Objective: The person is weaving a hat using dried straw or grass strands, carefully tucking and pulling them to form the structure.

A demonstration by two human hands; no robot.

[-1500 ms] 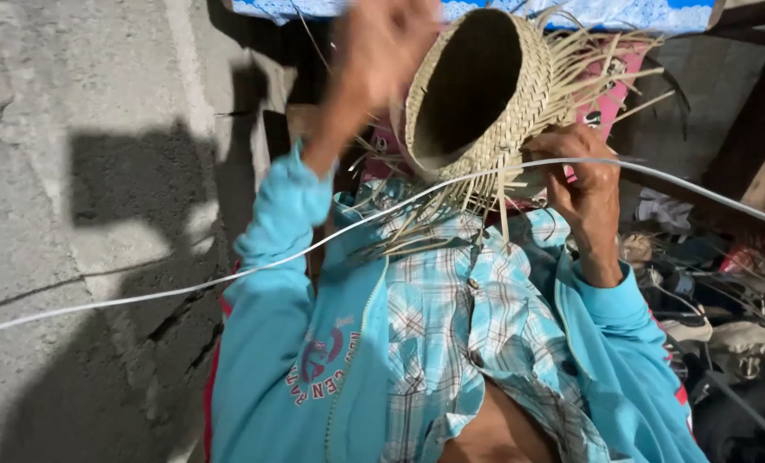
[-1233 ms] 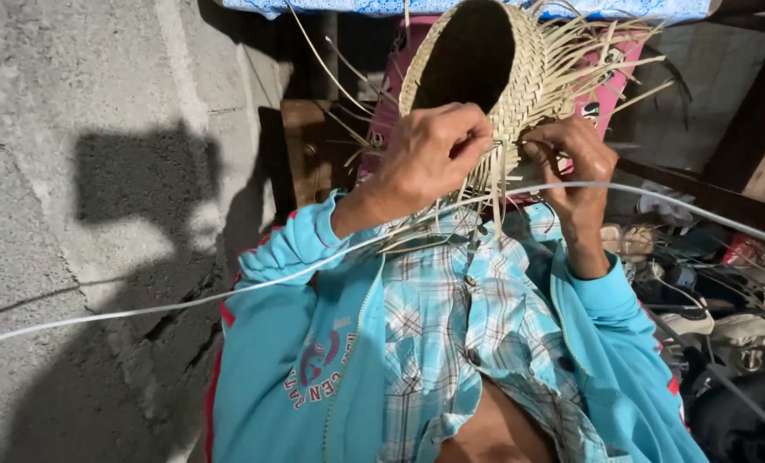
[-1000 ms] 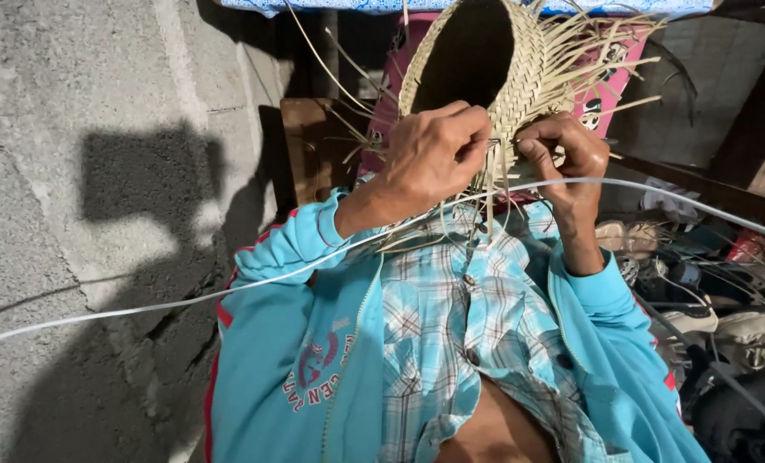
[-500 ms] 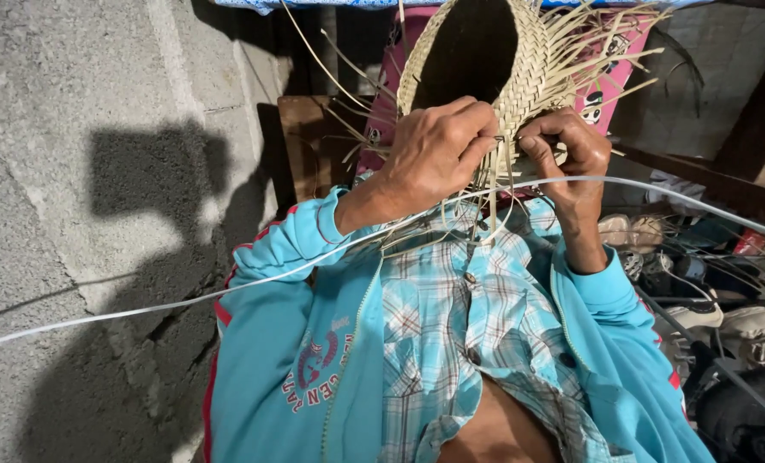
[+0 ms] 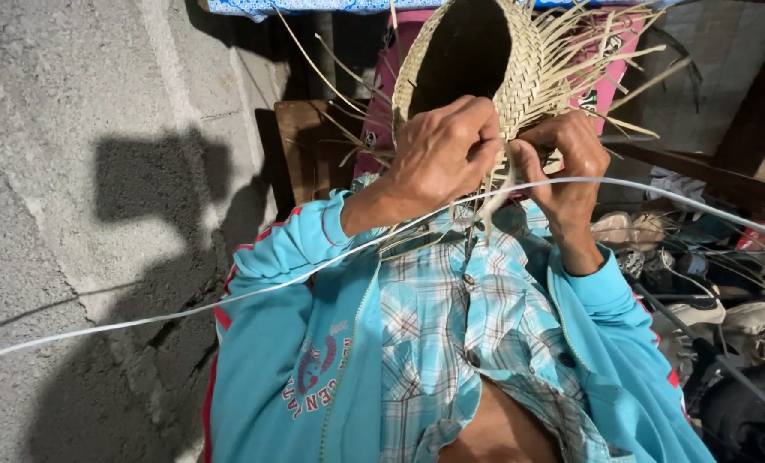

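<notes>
I see my left hand point(image 5: 447, 154) curled shut, fingers point(image 5: 477, 141) folded over the lower rim of the woven basket point(image 5: 477, 64) and pinching the loose straw there. My right hand point(image 5: 567, 159) is closed too, thumb and fingertips point(image 5: 524, 159) clamped on the same rim from the other side, so the two sets of fingers almost meet with the weave pressed between them. Just below the fingers a few pale straw ends point(image 5: 494, 201) hang down. The basket itself rises straight above both hands, its dark mouth turned toward me, and unwoven strips point(image 5: 605, 51) splay out from its far side, up and to the right of my right hand. A thin white cord point(image 5: 228, 300) crosses just under my knuckles, running far off to the left and right. Below the hands lie my turquoise jacket sleeves point(image 5: 297, 257) and the checked shirt point(image 5: 459, 317). Left of my left hand stands a grey concrete wall point(image 5: 74, 171); beyond my right wrist sits a heap of shoes point(image 5: 708, 291).
</notes>
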